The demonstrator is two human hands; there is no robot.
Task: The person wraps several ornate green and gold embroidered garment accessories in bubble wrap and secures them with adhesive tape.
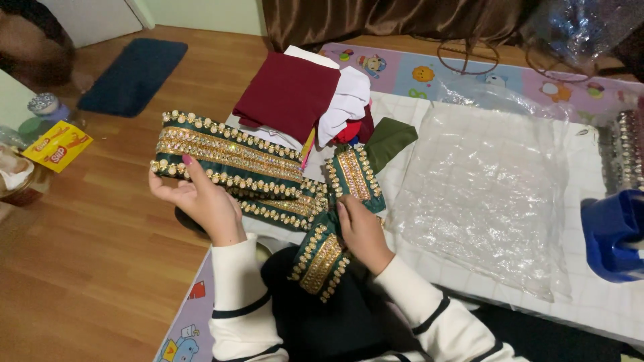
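Green trim (231, 157), a wide band of dark green cloth edged with gold beads and a gold strip down its middle, is held in both hands at the centre of the frame. The left hand (201, 198) has its grip closed on the lower edge of the band's long stretch, thumb on top and fingers curled under, so the band runs up and left from that grip toward the middle left of the frame. The right hand (362, 231) pinches the same band where it bends, at centre frame; one short end stands up above that grip and another loop hangs down below it over the dark lap. By my reading, the step in hand is folding or gathering the band into layers, and the next move calls for the layers to be kept aligned edge to edge while the hanging loop is brought up.

Just above the hands, toward upper centre, lies a pile of folded cloth (295, 94) in maroon and white, with a green piece beside it. To the right a clear plastic bag (483, 194) lies flat on a white quilted mat (604, 295). A blue container (614, 234) sits at the right edge. At the left, on the wooden floor (100, 255), are a yellow packet (57, 145) and a dark blue rug (132, 75).
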